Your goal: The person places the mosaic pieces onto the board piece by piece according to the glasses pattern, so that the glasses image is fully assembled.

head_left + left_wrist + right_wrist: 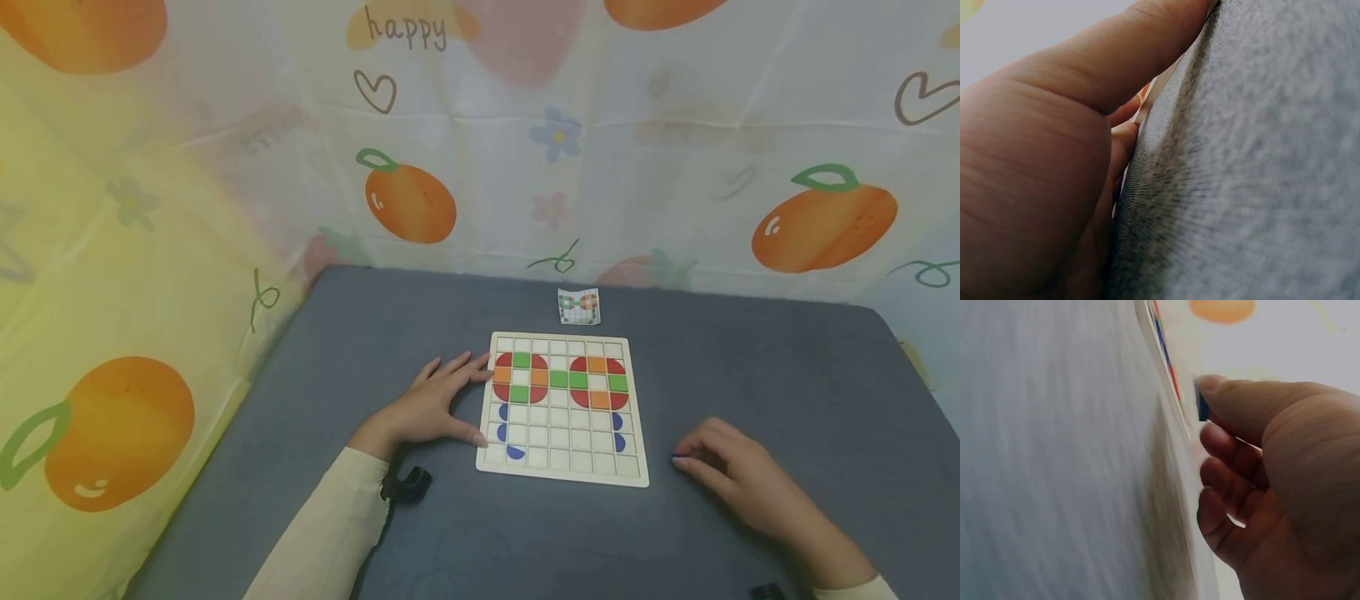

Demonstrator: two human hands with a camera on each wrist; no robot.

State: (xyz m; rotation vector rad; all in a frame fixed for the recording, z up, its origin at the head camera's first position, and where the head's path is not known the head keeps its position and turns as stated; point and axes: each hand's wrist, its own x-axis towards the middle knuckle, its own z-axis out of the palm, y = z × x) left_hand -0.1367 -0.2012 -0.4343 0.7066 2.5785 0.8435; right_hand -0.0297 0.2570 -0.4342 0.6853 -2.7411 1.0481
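A square white grid board lies on the table, with red, green and orange tiles forming two rounded rings joined by green squares. Blue half-round tiles sit in cells down its left and right sides. My left hand rests at the board's left edge, fingers spread, with thumb and fingertips touching the rim. To the right of the board, my right hand pinches a small blue tile between thumb and fingers. Most of that tile is hidden by the fingers in the head view.
Behind the board lies a small creased pattern card printed with a similar coloured design. The grey table meets a fruit-printed cloth at the back and left. A black strap piece sits at the left wrist.
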